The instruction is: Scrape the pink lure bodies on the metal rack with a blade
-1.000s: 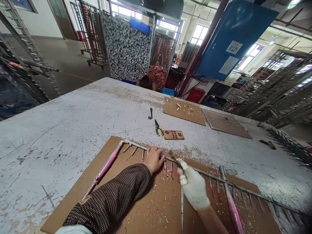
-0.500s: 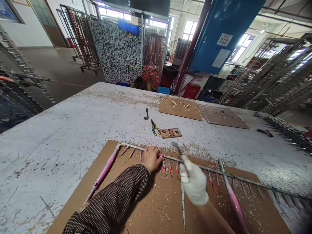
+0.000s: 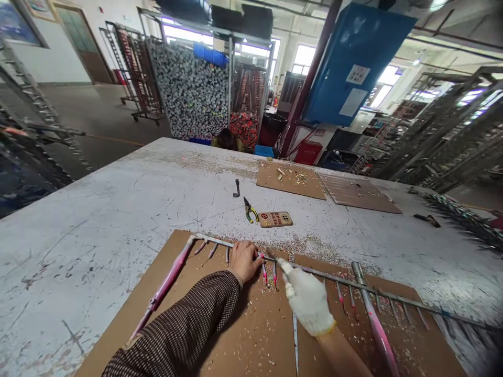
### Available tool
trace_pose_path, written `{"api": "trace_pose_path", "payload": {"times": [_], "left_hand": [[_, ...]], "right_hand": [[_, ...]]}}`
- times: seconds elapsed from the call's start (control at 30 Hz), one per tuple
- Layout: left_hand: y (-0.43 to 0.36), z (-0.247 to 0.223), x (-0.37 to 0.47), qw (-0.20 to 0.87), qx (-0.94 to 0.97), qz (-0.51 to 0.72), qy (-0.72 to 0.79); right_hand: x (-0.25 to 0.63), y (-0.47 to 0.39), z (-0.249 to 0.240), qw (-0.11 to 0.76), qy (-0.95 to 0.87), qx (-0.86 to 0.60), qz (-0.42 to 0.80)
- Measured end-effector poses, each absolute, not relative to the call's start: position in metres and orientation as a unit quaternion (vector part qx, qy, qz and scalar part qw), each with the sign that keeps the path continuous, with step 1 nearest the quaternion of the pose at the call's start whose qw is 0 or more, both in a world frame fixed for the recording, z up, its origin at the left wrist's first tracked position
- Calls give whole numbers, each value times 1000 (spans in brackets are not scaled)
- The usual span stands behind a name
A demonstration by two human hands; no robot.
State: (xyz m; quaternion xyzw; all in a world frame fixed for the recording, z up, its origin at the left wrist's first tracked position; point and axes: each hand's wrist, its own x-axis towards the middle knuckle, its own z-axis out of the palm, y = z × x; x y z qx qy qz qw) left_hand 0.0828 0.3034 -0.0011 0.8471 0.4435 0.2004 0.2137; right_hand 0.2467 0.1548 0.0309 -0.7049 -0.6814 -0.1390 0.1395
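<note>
A long metal bar (image 3: 338, 277) with short hooked prongs lies across brown cardboard (image 3: 251, 335), and pink-coated tubes (image 3: 171, 277) run down from it. My bare left hand (image 3: 244, 261) is closed over the bar left of centre, its fingertips beside a pink-tipped prong (image 3: 264, 269). In a white glove, my right hand (image 3: 308, 297) is wrapped round a dark tool (image 3: 272, 255), whose end meets the bar near my left fingertips. Much of the tool is hidden by the glove. Small pale and pink chips lie scattered around the prongs.
Beyond the bar lie pliers (image 3: 250, 210), a printed card (image 3: 276, 219) and a small dark tool (image 3: 237, 188). Two boards (image 3: 291, 180) lie farther back. A person's head (image 3: 225, 139) shows behind the table's far edge. Metal racks (image 3: 436, 131) stand at right.
My right hand and its tool have moved left along the bar, close to my left fingertips. The left hand stays on the bar. The view has tilted slightly.
</note>
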Motion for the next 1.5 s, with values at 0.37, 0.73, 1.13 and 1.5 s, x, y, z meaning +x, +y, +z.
{"api": "trace_pose_path", "payload": {"times": [0.37, 0.73, 1.13, 1.5], "left_hand": [[304, -3, 83, 221, 846, 202, 441], [303, 3, 84, 230, 843, 192, 447], [304, 0, 84, 233, 842, 200, 445], [306, -1, 83, 236, 846, 186, 440]], "right_hand": [[248, 157, 34, 176, -664, -711, -151], [249, 155, 34, 209, -651, -716, -143], [256, 155, 26, 149, -664, -718, -148], [255, 157, 30, 151, -663, -706, -195]]}}
